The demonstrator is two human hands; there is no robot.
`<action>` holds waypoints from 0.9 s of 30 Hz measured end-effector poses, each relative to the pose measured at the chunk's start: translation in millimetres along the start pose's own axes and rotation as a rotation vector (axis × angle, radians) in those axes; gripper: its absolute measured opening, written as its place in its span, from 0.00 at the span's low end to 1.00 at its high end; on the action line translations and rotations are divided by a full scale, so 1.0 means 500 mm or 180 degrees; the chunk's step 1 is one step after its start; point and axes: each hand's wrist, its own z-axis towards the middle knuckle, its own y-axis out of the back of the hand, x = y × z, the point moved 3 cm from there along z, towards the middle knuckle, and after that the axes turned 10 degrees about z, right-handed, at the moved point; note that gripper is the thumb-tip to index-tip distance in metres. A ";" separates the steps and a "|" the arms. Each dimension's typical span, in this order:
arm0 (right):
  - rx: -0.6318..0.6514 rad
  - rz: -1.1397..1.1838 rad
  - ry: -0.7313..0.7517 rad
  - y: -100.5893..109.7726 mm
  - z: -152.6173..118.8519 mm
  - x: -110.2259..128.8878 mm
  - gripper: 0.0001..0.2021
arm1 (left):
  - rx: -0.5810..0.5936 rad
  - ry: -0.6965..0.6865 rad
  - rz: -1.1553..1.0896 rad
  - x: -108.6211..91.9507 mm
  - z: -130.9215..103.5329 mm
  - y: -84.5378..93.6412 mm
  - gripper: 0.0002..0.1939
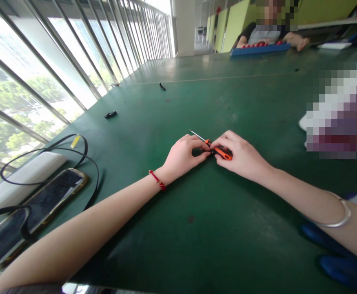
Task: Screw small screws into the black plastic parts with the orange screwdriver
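An orange-and-black screwdriver (224, 153) lies across my fingers near the middle of the green table (178, 228). Its thin metal shaft points up and to the left, past the knuckles of my left hand. My right hand (242, 155) is closed around the handle, thumb and fingers pinching it from the right. My left hand (184, 155) pinches at the front part of the handle, thumb and index fingertips meeting there. A dark bit shows between the fingertips; whether it belongs to the handle or is a separate small part, I cannot tell.
At left lie a phone (52, 204), a white power bank (28, 175) and a looped black cable (86, 147). Small black pieces (111, 114) sit farther back. Blue handles (340, 267) show under my right forearm. Across the table, a person sits behind a blue tray (260, 51).
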 end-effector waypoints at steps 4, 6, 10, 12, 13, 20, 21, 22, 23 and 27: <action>0.0000 -0.0036 0.0014 0.001 0.000 0.002 0.10 | -0.0013 -0.0088 0.0016 -0.001 0.000 0.000 0.05; -0.0002 -0.0054 0.0029 0.002 0.001 0.002 0.09 | -0.0038 -0.0122 0.0028 -0.001 -0.001 0.000 0.05; -0.0031 0.0043 0.0061 0.003 0.001 0.003 0.07 | -0.0071 -0.0171 0.0019 -0.002 -0.002 0.001 0.05; -0.0045 0.0074 0.0076 0.003 0.001 0.003 0.07 | -0.0087 -0.0201 0.0045 -0.002 -0.002 0.001 0.05; -0.0048 0.0072 0.0088 0.003 0.001 0.002 0.06 | -0.0092 -0.0217 0.0070 -0.003 -0.002 0.001 0.05; -0.0021 -0.0084 0.0130 0.001 0.002 0.000 0.07 | -0.0130 -0.0368 0.0274 -0.006 -0.005 -0.002 0.06; -0.0017 -0.0137 0.0124 0.001 0.002 0.001 0.07 | -0.0123 -0.0384 0.0300 -0.006 -0.005 -0.003 0.06; -0.0010 -0.0184 0.0120 0.001 0.002 0.001 0.07 | -0.0117 -0.0393 0.0328 -0.006 -0.005 -0.003 0.06; -0.0009 -0.0223 0.0114 0.002 0.002 0.002 0.07 | -0.0109 -0.0397 0.0357 -0.007 -0.005 -0.003 0.06; -0.0034 -0.0329 0.0114 0.003 0.001 0.006 0.07 | -0.0109 -0.0355 0.0478 -0.007 -0.005 -0.004 0.06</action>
